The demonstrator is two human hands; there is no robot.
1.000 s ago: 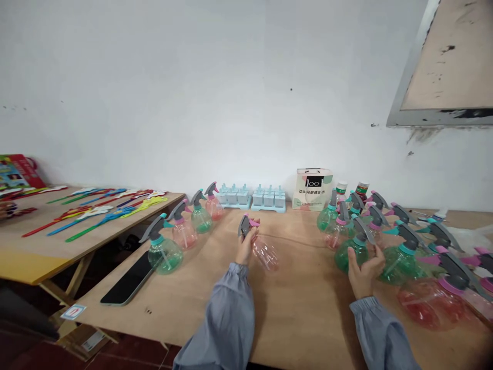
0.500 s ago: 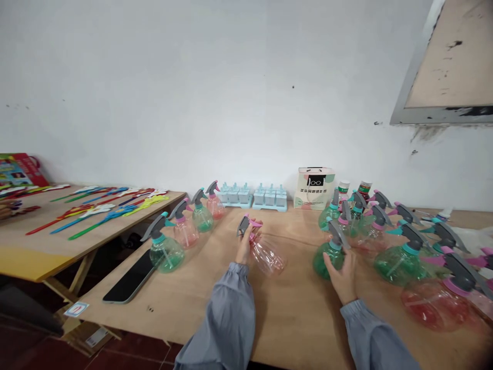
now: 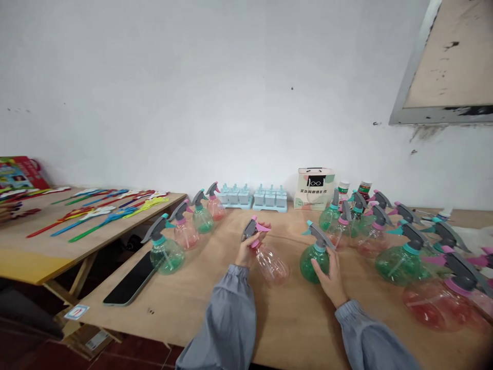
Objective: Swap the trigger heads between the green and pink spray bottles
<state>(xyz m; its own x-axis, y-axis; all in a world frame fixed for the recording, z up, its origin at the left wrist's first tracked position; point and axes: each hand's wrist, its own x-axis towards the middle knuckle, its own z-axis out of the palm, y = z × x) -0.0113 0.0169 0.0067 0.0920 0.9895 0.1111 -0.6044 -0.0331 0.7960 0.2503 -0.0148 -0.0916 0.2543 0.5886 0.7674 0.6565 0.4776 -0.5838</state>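
My left hand (image 3: pixel 246 250) is closed round the neck of a pink spray bottle (image 3: pixel 271 262) with a grey and pink trigger head. That bottle lies tilted on the wooden table (image 3: pixel 300 318), its body pointing right. My right hand (image 3: pixel 327 275) wraps the side of a green spray bottle (image 3: pixel 314 259) with a grey and teal trigger, which stands upright just right of the pink one. Both arms wear grey-blue sleeves.
Several more spray bottles (image 3: pixel 404 257) crowd the right of the table, and others stand in a row (image 3: pixel 185 231) at the left. A black phone (image 3: pixel 131 280) lies near the left edge. Blue ice moulds (image 3: pixel 254 196) and a small box (image 3: pixel 315 188) sit by the wall. A second table (image 3: pixel 50 241) holds coloured sticks.
My right hand has drawn the green bottle leftward out of the cluster, close to the pink one. My left hand has shifted the pink bottle slightly right.
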